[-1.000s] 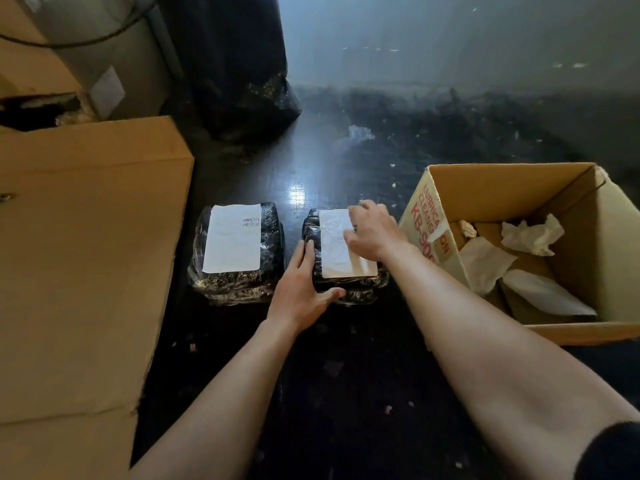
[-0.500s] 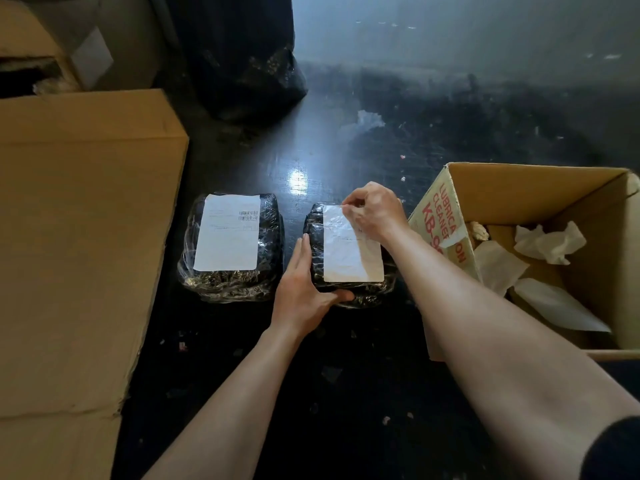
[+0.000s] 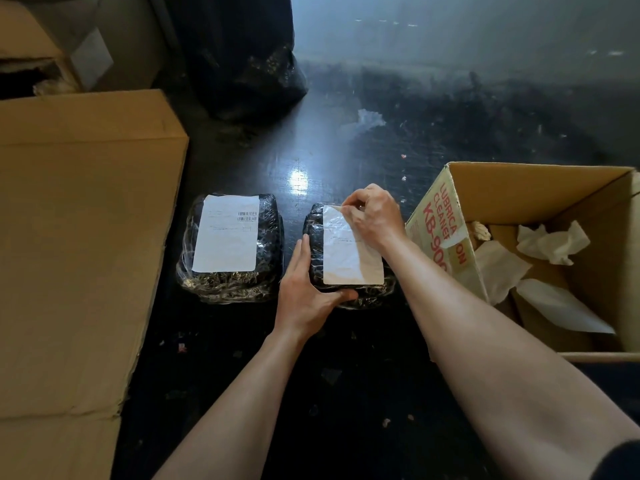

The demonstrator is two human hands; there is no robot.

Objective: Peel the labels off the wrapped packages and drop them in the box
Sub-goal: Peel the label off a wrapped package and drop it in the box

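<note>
Two black packages wrapped in clear film lie side by side on the dark floor. The left package (image 3: 231, 285) carries a flat white label (image 3: 227, 233) with a barcode. My left hand (image 3: 306, 292) rests against the near left corner of the right package (image 3: 315, 244), fingers straight along its side and thumb along the front. My right hand (image 3: 370, 213) pinches the far corner of that package's white label (image 3: 343, 258), which looks slightly lifted there. An open cardboard box (image 3: 440, 216) with red lettering stands to the right, with crumpled peeled labels (image 3: 550, 240) inside.
A large flattened cardboard box (image 3: 76, 237) covers the floor on the left. A black plastic bag (image 3: 242, 60) stands at the back centre. Small paper scraps dot the shiny dark floor (image 3: 346, 393). Another carton (image 3: 31, 46) sits at the far left corner.
My right hand has shifted from lying over the label's far edge to pinching its far corner, which starts to lift. My left hand stays against the package.
</note>
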